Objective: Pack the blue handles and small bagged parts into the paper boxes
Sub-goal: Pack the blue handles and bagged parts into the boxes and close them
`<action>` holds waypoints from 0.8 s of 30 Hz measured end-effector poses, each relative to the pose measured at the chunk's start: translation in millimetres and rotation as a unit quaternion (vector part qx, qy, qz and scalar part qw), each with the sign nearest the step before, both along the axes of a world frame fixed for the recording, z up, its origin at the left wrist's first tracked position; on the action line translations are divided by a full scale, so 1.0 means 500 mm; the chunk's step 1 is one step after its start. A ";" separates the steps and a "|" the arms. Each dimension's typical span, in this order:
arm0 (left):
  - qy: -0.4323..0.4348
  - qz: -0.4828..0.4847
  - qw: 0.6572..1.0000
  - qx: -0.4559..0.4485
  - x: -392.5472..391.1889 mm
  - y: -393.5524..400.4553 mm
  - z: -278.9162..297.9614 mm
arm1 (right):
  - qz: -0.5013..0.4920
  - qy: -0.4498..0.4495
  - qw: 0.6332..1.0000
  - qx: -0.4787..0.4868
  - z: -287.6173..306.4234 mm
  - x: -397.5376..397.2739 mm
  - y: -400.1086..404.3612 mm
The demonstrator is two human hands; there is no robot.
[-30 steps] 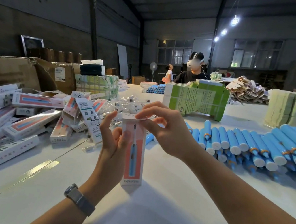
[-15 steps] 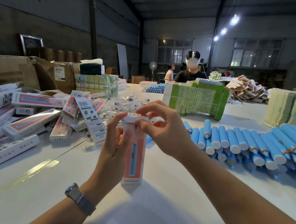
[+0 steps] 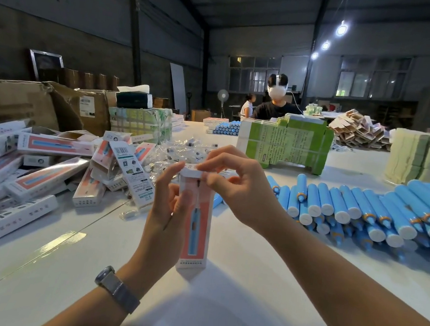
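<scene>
The left hand (image 3: 166,211) grips an upright paper box (image 3: 196,232) above the white table (image 3: 240,320). The right hand (image 3: 235,185) pinches the box's top flap (image 3: 189,171), apparently folded nearly closed. Blue handles (image 3: 368,213) lie stacked to the right.

The hall is dim; the walls and roof fall into deep shade. Three ceiling lamps (image 3: 326,44) at upper right flare into soft halos, and pale daylight comes through the far windows (image 3: 371,80). The white table (image 3: 256,308) is evenly lit, with a glossy reflection (image 3: 56,245) near its left edge and a soft shadow at its near edge. Wide-angle distortion bends lines at the frame edges. Distant things look soft and slightly noisy.
</scene>
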State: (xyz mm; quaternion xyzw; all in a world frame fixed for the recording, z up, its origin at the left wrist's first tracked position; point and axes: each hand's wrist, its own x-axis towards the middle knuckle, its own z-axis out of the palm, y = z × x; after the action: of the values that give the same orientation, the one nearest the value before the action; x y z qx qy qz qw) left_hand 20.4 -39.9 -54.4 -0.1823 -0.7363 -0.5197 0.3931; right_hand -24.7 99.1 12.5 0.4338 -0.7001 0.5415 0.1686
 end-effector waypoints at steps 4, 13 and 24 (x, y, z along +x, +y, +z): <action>-0.008 0.003 1.000 -0.001 -0.003 -0.001 -0.004 | -0.025 0.012 1.000 0.007 -0.005 0.002 -0.005; 0.005 0.006 1.000 -0.028 0.007 0.007 0.002 | -0.060 0.033 0.998 -0.002 -0.002 -0.002 -0.001; 0.001 0.000 0.999 -0.036 0.006 0.001 -0.004 | -0.014 0.001 1.000 0.000 0.016 0.002 0.008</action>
State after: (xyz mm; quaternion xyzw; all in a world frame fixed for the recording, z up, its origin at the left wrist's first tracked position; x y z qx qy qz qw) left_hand 23.5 -39.6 -56.5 -0.1965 -0.7540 -0.4928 0.3874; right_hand -23.7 103.1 20.3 0.4240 -0.7065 0.5384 0.1767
